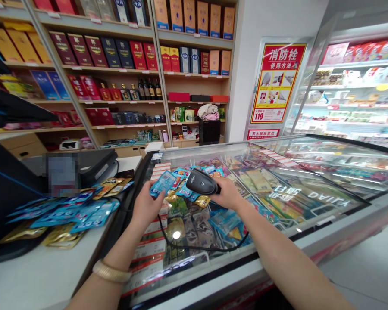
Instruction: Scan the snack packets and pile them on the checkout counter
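My left hand [146, 204] pinches a small blue snack packet [163, 182] above the glass lid of a chest freezer. In my right hand [226, 193] is a black handheld barcode scanner [201, 182], its head turned left toward the packet. The scanner's black cable [194, 247] loops down across the glass and back toward the counter. Under and behind the scanner, a loose pile of blue, orange and gold packets [184, 173] lies on the lid. The scanner covers part of that pile.
On the white counter [16, 284] at left lie several blue packets [84, 214] and gold packets [64, 236], beside a dark checkout machine [9, 189]. The glass-topped freezer [278, 206] holds frozen goods. Shelves of boxed bottles [113, 54] stand behind; a lit fridge [358, 94] is at right.
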Demonstrator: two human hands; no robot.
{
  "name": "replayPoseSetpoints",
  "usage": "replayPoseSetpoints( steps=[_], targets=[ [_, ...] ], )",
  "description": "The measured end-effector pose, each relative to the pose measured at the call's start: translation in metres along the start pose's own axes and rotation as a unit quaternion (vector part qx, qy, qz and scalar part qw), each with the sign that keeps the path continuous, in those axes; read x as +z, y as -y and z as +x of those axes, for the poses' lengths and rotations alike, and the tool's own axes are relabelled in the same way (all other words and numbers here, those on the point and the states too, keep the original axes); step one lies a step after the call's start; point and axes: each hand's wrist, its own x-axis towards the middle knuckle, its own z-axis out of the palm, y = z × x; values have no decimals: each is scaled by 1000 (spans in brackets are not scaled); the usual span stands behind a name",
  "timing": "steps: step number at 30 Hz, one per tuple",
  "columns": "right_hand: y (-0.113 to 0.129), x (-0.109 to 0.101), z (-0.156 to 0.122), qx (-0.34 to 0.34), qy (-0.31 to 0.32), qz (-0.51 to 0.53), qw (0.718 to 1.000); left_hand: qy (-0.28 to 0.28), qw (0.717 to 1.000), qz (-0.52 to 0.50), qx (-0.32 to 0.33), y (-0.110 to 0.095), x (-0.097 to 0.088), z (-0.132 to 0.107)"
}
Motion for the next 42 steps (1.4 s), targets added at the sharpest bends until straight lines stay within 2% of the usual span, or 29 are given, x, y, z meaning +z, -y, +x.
replayPoseSetpoints(
  steps=[5,13,19,42],
  targets=[
    [1,-1,0,-13,15,1,1000,-21,998,-57,-27,4,-11,2],
    [5,-2,0,-23,55,-12,998,-21,992,-111,-61,19,-9,5],
    [8,-1,0,-18,84,-23,996,-46,994,-84,-61,18,-10,3],
    [7,-3,1,1,88,-7,996,-59,992,-95,-56,18,-10,4]
  ],
)
